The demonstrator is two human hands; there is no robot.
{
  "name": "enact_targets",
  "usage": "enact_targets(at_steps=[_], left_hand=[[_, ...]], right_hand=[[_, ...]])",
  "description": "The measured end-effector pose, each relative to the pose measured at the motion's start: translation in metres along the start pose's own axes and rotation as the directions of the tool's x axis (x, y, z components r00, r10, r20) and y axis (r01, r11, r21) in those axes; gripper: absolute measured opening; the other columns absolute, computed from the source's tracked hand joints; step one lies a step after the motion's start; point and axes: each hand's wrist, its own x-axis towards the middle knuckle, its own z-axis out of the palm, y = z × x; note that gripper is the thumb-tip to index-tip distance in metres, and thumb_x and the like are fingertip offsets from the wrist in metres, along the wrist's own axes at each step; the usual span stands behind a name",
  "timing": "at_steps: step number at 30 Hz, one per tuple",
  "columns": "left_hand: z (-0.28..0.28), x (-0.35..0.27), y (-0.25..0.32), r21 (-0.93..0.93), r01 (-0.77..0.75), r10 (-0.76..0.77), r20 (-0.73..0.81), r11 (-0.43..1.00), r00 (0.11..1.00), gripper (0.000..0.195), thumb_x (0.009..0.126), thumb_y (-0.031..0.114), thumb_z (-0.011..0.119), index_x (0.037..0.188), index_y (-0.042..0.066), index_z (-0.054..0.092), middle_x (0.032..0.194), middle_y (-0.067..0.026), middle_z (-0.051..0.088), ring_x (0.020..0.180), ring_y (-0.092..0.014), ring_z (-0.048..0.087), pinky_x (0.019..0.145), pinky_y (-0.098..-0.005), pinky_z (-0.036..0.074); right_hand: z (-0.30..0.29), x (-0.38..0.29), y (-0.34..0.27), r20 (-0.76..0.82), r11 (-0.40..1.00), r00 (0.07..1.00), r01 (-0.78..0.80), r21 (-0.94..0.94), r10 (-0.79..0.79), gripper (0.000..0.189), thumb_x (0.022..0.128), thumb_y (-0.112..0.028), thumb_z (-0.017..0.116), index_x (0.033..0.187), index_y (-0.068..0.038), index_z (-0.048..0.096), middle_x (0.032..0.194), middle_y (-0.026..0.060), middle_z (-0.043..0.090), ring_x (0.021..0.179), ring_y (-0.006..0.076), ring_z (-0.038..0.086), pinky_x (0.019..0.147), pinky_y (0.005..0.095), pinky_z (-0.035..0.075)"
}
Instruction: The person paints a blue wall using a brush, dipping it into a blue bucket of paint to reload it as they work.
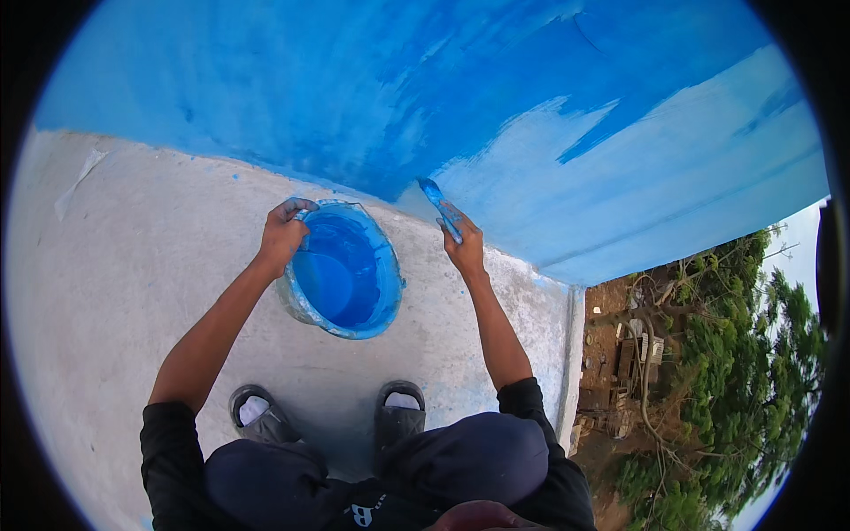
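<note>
With my left hand (284,233) I grip the rim of a paint-smeared bucket (393,265) at its left side. Blue paint (322,285) lies in the bottom and coats the inner walls. My right hand (463,240) holds a paintbrush (431,191) by its blue-stained handle, to the right of the bucket. The brush's bristles point up and left, at the low part of the wall (319,86); whether they touch it I cannot tell. Darker blue covers much of this wall, while a paler blue area (564,192) lies to the right with streaky edges between.
Grey concrete floor (166,226) meets the wall's base along a slanting line. On the right the floor ends at a raised edge (570,358), with trees (737,345) and brown ground far below. My sandalled feet (402,411) are behind the bucket. A whitish strip (80,182) lies at left.
</note>
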Motion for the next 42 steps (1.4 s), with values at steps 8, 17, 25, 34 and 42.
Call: enact_targets(at_steps=[8,17,25,34,42], left_hand=[[-0.013,0.000,-0.008,0.055,-0.016,0.010,0.105,0.998,0.994,0.043,0.072,-0.012,0.048,0.111,0.001,0.062,0.112,-0.0112,0.066,0.064,-0.011,0.054,0.054,-0.0269,0.044],[-0.018,0.006,-0.015,0.033,-0.031,0.025,0.168,0.999,0.985,0.047,0.070,-0.014,0.047,0.112,0.002,0.061,0.120,-0.0122,0.063,0.070,-0.011,0.057,0.056,-0.0257,0.046],[-0.023,-0.004,-0.015,0.204,-0.240,0.200,0.199,0.949,0.959,0.045,0.071,-0.009,0.051,0.113,0.001,0.062,0.116,-0.0155,0.066,0.096,-0.024,0.066,0.080,-0.0330,0.054],[0.009,-0.038,0.005,0.485,-0.541,0.477,0.261,0.687,0.839,0.051,0.069,0.002,0.056,0.119,-0.001,0.066,0.134,-0.0204,0.060,0.128,-0.037,0.054,0.107,-0.0445,0.043],[0.005,-0.056,-0.007,0.086,-0.316,0.280,0.292,0.945,0.914,0.031,0.068,0.005,0.053,0.091,-0.001,0.073,0.137,-0.0161,0.059,0.143,-0.039,0.035,0.113,-0.0506,0.034]], right_hand=[[-0.109,0.084,-0.048,-0.571,0.967,0.785,0.145,-0.210,-0.241,0.023,0.091,-0.002,0.065,0.113,0.004,0.068,0.117,0.0198,0.069,0.101,0.0278,0.071,0.076,0.0362,0.060],[-0.082,0.058,-0.020,-0.289,0.884,0.868,0.290,-0.366,-0.404,0.024,0.090,-0.002,0.068,0.113,0.001,0.069,0.115,0.0154,0.071,0.087,0.0201,0.073,0.063,0.0296,0.057],[-0.151,0.120,-0.054,-0.572,0.955,0.764,0.238,-0.178,-0.298,0.023,0.089,-0.004,0.068,0.112,0.002,0.071,0.112,0.0161,0.072,0.084,0.0192,0.072,0.065,0.0292,0.056],[-0.110,0.056,-0.034,-0.360,1.000,0.933,-0.009,-0.011,0.004,0.022,0.094,-0.010,0.065,0.111,0.003,0.071,0.110,0.0163,0.072,0.068,0.0097,0.063,0.054,0.0231,0.046],[-0.062,-0.056,-0.062,-0.127,0.606,0.802,-0.326,0.726,0.584,0.026,0.095,-0.011,0.065,0.111,0.009,0.065,0.115,0.0222,0.068,0.106,0.0270,0.066,0.084,0.0394,0.061]])
